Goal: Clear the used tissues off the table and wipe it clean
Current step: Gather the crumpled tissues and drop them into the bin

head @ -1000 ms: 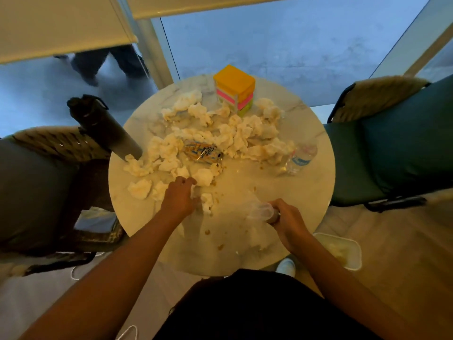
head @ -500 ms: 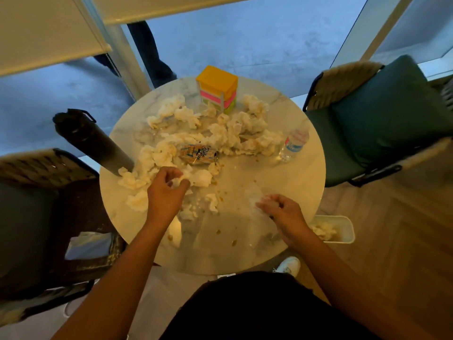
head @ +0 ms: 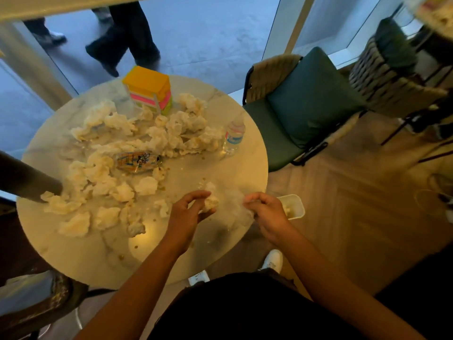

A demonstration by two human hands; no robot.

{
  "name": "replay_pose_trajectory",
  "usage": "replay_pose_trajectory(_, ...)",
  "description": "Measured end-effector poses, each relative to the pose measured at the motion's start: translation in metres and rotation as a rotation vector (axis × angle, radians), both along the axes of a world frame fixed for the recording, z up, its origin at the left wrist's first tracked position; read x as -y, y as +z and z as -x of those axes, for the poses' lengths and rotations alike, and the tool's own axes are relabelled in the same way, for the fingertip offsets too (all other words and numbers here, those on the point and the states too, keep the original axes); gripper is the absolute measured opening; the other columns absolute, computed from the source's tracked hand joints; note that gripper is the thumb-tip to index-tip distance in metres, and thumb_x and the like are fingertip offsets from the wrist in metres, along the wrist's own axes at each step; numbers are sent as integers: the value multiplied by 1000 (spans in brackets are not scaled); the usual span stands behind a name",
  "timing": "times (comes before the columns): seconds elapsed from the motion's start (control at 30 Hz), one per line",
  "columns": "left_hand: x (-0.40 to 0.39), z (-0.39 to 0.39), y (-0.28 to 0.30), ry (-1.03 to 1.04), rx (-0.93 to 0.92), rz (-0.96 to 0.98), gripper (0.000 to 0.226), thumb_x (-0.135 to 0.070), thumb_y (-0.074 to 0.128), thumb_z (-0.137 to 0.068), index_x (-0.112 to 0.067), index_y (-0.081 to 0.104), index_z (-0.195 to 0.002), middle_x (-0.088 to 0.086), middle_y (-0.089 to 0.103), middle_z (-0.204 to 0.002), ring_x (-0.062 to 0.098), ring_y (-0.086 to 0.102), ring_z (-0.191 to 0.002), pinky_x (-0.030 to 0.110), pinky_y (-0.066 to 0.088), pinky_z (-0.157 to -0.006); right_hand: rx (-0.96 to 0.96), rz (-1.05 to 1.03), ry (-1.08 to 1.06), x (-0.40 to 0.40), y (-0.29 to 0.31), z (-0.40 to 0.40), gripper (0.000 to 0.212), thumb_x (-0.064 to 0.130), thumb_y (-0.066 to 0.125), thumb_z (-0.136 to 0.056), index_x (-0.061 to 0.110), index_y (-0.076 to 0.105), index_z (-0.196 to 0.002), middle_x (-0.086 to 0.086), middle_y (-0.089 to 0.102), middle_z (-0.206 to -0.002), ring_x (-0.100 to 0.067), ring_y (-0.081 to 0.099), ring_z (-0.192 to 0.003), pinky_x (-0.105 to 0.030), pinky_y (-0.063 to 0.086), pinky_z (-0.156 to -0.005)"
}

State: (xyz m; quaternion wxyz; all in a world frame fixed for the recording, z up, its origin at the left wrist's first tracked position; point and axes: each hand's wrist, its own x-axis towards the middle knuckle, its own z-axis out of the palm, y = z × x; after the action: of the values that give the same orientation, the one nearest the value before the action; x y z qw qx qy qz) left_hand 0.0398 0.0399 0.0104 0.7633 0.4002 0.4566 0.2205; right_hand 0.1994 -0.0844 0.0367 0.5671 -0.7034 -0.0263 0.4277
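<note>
A round marble-look table (head: 73, 253) fills the left and centre of the frame, strewn with crumpled used tissues (head: 147, 133) from its upper part down to the lower left. Low in the centre, the left hand (head: 188, 214) curls its fingers and thumb around one crumpled tissue wad (head: 210, 202) just above the table's near right edge. Just to its right, the right hand (head: 267, 212) pinches the rim of a thin clear plastic bag (head: 235, 202) that hangs between the two hands; the wad sits right at the bag's mouth, and whether it is already inside cannot be told.

In the middle of the tissue pile lies a shiny snack wrapper (head: 138, 161) with orange and blue print; its lettering is too blurred to read. A small clear water bottle (head: 234, 136) stands at the right of the table, its blue-and-red label unreadable. At the upper centre stands a block of sticky notes (head: 149, 89) in orange, pink and green layers. A dark cylindrical flask (head: 27, 180) enters from the left edge. Small crumbs (head: 136, 247) dot the bare tabletop.

On the wooden floor just right of the right hand sits a small white bin (head: 295, 204) with tissues in it. A green cushioned chair (head: 306, 104) stands at the right of the table. A passer-by's legs (head: 122, 38) show at the upper left.
</note>
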Motion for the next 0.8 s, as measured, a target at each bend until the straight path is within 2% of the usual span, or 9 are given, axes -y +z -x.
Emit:
replay_pose_trajectory(0.07,12,-16,1,-69,7,10,17,-5,62,-97,-11,76,-105,14,69,-122,30,69,-109,40,59,-90,8,26,-82,14,0,-11,17,-7,65,-89,6,72,-80,-8,70,-83,-23,65,-83,-39,56,-82)
replay_pose_trajectory(0.13,24,-31,1,-181,-24,-77,24,-7,69,-92,-18,74,-114,4,71,-123,20,69,-110,37,57,-94,27,61,-138,27,0,-22,14,0,63,-93,7,75,-88,-9,73,-89,-23,67,-88,-41,55,-89)
replay_pose_trajectory(0.23,38,-55,2,-328,-94,-212,38,-7,77,-86,-27,71,-119,-9,70,-123,8,69,-106,26,57,-89,79,117,-118,47,-5,-43,16,4,67,-91,12,75,-102,-7,73,-99,-23,66,-94,-36,56,-84)
replay_pose_trajectory(0.3,49,-75,1,-363,-116,-230,38,-10,77,-87,-29,70,-119,-10,70,-123,8,69,-108,27,58,-89,154,192,-2,60,-11,-59,27,2,73,-84,16,72,-107,-4,70,-101,-21,65,-93,-31,56,-76)
replay_pose_trajectory(0.4,69,-110,-2,-358,-165,-273,32,-16,77,-88,-24,71,-118,-9,73,-114,8,69,-106,28,58,-89,226,285,84,84,-24,-91,25,0,72,-86,22,68,-98,-1,68,-98,-24,66,-93,-31,55,-78)
replay_pose_trajectory(0.5,94,-147,-8,-365,-207,-270,28,-23,77,-89,-24,71,-117,-8,75,-110,10,70,-105,29,58,-88,205,290,76,113,-39,-130,23,-1,68,-88,22,68,-92,2,67,-92,-26,67,-95,-35,56,-85)
replay_pose_trajectory(0.6,125,-184,-14,-346,-260,-260,25,-21,72,-93,-23,70,-117,-7,75,-108,10,71,-101,22,58,-79,148,288,23,143,-58,-176,5,11,68,-94,13,71,-98,-2,68,-97,-20,66,-94,-38,59,-85)
replay_pose_trajectory(0.67,146,-211,-24,-344,-300,-252,25,-21,71,-93,-21,69,-118,-5,75,-107,11,71,-100,22,58,-77,113,295,14,162,-73,-207,7,17,65,-97,19,71,-96,-3,69,-100,-20,66,-94,-35,59,-80)
replay_pose_trajectory(0.8,183,-268,-47,-369,-409,-247,23,-25,69,-94,-30,67,-116,-11,71,-108,-3,67,-95,22,56,-79,40,308,11,192,-100,-258,8,20,65,-95,26,69,-92,-1,70,-101,-22,67,-94,-37,58,-78)
